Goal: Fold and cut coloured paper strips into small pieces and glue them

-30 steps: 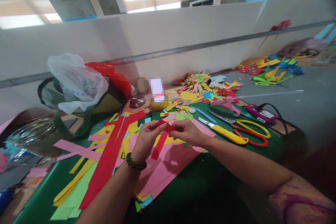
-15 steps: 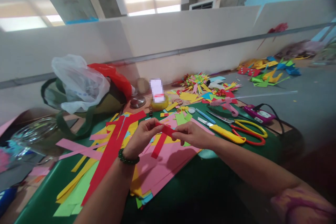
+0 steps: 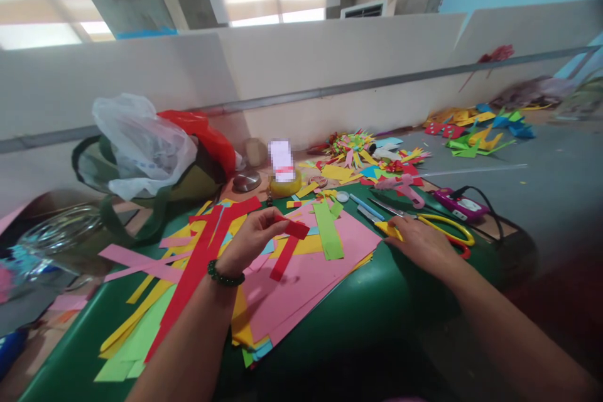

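Note:
A short folded piece of red paper is pinched between the thumb and fingers of my left hand, above a stack of pink paper sheets. Another red strip lies on that stack just below it. At the right, my right hand closes over the yellow utility knife, hiding most of its handle. Scissors with yellow and red handles lie right behind that hand. A green strip rests on the pink sheets between my hands.
Long red strips and yellow and light green ones cover the left of the green surface. A bag stands at the back left. Behind the scissors are a pink glue gun and a purple device with a black cord.
My right hand has let go of the red paper and moved right onto the utility knife. My left hand still holds the red paper in nearly the same place.

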Motion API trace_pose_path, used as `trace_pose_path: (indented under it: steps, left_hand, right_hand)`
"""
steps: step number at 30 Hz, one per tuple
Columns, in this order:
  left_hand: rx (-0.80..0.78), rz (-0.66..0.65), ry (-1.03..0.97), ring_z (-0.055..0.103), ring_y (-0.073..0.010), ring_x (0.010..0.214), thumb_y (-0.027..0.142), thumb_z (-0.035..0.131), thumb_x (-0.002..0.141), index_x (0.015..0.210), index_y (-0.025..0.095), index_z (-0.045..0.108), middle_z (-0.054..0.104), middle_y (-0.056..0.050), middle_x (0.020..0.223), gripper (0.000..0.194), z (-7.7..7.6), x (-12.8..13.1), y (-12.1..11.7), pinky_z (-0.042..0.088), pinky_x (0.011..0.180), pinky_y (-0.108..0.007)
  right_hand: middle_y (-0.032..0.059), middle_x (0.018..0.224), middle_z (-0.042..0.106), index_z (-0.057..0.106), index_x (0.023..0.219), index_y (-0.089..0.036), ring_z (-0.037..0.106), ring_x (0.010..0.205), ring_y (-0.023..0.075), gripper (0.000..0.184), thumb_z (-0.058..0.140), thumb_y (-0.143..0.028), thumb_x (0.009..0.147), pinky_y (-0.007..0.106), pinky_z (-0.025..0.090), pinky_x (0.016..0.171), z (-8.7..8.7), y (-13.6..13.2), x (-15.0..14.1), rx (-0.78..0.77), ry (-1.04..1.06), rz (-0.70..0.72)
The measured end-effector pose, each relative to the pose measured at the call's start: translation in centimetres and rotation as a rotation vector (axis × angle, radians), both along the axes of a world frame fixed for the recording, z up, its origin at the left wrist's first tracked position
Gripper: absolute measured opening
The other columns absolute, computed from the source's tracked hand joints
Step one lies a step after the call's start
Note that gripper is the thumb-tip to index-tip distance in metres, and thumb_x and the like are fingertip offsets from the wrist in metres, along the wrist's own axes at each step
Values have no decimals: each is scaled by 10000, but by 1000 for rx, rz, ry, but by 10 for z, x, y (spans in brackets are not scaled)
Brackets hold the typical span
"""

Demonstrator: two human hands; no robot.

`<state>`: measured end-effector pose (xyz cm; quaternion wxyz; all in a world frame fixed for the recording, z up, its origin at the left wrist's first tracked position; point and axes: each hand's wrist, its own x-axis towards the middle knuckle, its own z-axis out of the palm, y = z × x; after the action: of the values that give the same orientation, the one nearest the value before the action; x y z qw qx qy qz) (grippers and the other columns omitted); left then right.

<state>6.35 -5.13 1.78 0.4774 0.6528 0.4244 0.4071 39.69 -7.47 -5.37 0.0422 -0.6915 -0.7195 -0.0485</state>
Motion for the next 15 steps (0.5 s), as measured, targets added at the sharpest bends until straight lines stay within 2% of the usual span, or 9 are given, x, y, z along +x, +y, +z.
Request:
trace_pose_path:
  steps: [2,5,7,11,15]
  left_hand:
    - [-12,-29,50,676,-214,772,425,725,743,708,159,605,744,-79,788,294,1,-2,2,445,639,-273]
    - [8,-35,75,669,-198,755,462,727,733,702,160,604,731,-54,751,328,1,-7,5,452,661,-271]
    - [28,-53,73,659,-179,720,469,737,726,693,161,611,714,-32,710,334,2,-9,6,456,656,-262]
    - [50,-162,55,662,-166,686,443,711,774,714,163,626,724,-38,713,298,5,-9,3,484,668,-268]
    - [77,-272,75,695,-200,768,395,683,816,773,159,660,755,-83,797,241,7,-7,-1,509,707,-287]
  right_hand:
    - [112,940,698,638,963,-170,668,874,262,169,508,-230,872,326,466,679,-1,1,2,33,-2,7]
    - [126,951,719,646,1011,-160,690,811,255,271,402,-220,908,336,494,653,9,-5,7,190,93,69]
    - [118,992,727,639,1083,-169,699,834,245,323,376,-285,937,333,522,673,22,-16,7,275,233,213]
    - [63,971,742,661,1109,-230,703,840,198,329,400,-369,965,287,540,693,50,-39,-5,253,402,549]
    - [57,913,735,672,1129,-232,692,743,153,325,416,-364,980,230,497,609,62,-44,-19,304,388,665]
